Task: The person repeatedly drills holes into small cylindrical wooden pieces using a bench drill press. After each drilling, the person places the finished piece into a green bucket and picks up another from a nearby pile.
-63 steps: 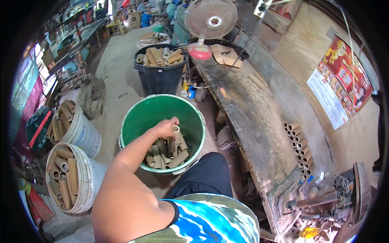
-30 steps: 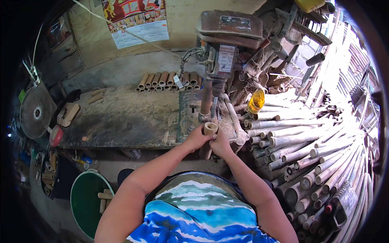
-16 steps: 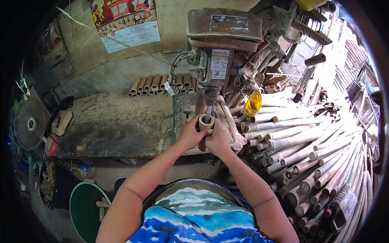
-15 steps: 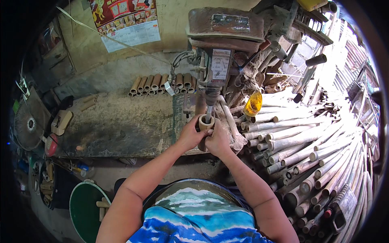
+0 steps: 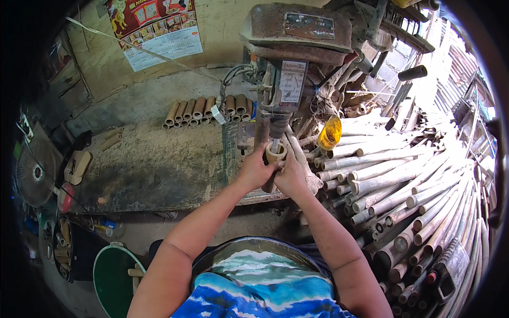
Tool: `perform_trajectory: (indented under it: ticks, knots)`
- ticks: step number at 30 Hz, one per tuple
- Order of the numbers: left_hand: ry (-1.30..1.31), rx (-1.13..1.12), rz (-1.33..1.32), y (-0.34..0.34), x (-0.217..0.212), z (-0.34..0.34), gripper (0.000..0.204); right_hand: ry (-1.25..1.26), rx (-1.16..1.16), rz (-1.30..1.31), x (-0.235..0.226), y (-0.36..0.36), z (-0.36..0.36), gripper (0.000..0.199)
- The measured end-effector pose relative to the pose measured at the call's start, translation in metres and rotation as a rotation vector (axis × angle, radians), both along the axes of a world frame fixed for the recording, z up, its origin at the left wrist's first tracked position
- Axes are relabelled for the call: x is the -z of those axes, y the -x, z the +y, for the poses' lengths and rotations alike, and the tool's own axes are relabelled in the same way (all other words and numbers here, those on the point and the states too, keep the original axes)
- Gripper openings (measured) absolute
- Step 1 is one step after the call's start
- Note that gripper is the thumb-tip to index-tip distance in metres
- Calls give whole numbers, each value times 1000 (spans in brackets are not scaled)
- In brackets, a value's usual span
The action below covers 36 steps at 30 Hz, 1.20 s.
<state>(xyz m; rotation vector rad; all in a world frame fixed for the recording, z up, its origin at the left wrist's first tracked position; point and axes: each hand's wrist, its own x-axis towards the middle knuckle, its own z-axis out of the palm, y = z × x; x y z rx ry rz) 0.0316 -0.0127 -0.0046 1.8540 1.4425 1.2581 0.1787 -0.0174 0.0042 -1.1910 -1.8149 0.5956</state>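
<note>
Head view: hands (image 5: 273, 172) around bamboo tube (image 5: 275, 153).

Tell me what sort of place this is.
Most likely a small bamboo workshop. Both hands, left hand and right hand, hold a short bamboo tube under a rusty drill press. Long bamboo poles lie piled at the right, and cut bamboo pieces line the dusty workbench.

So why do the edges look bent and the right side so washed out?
Head view: the fisheye lens curves straight edges toward a dark rim; daylight overexposes the bamboo poles at right, while both hands on the short bamboo tube under the drill press stay sharp.
</note>
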Motion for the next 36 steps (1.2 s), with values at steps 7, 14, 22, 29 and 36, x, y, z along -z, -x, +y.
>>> perform_trajectory:
  ticks: [7,14,22,29,36]
  knots:
    - [-1,74,-102,5,7,-23,67,42,-10,-13,3,5,-26,50]
    - [-13,89,-281,19,9,-26,63,-9,-20,-6,3,23,-22,41]
    - [25,15,-131,22,1,-4,64,24,-17,-58,-3,21,2,38]
    - [34,8,-65,1,0,-2,68,-72,1,68,1,8,-1,40]
    - [-31,57,-138,0,-7,-28,68,-61,3,16,2,6,-18,45]
